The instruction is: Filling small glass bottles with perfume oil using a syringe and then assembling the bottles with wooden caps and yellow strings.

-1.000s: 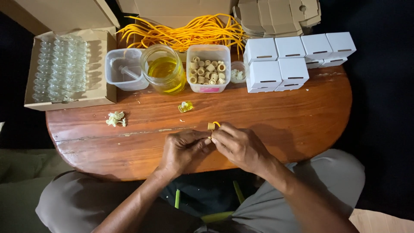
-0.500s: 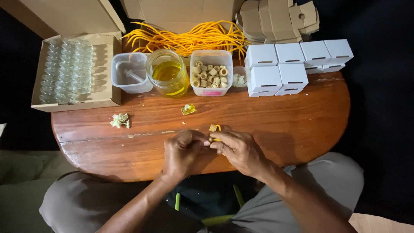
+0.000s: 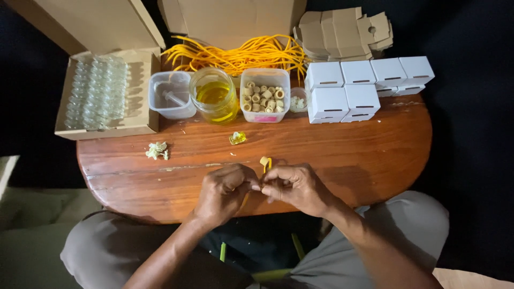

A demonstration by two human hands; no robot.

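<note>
My left hand (image 3: 225,190) and my right hand (image 3: 294,187) are together at the near edge of the table (image 3: 375,155), both pinching a thin yellow cord (image 3: 266,163) with a small cork piece on its top end. The table is brown, oval and worn, and the room around it is dark

Both forearms reach forward from the lap and angle inward, so the two hands meet close in front of the body. The left hand (image 3: 225,190) is curled, knuckles up, fingers bent toward the thumb. The right hand (image 3: 297,187) faces it, fingertips pinched together and touching the left's; what the fingers grip seems hidden between them
</note>
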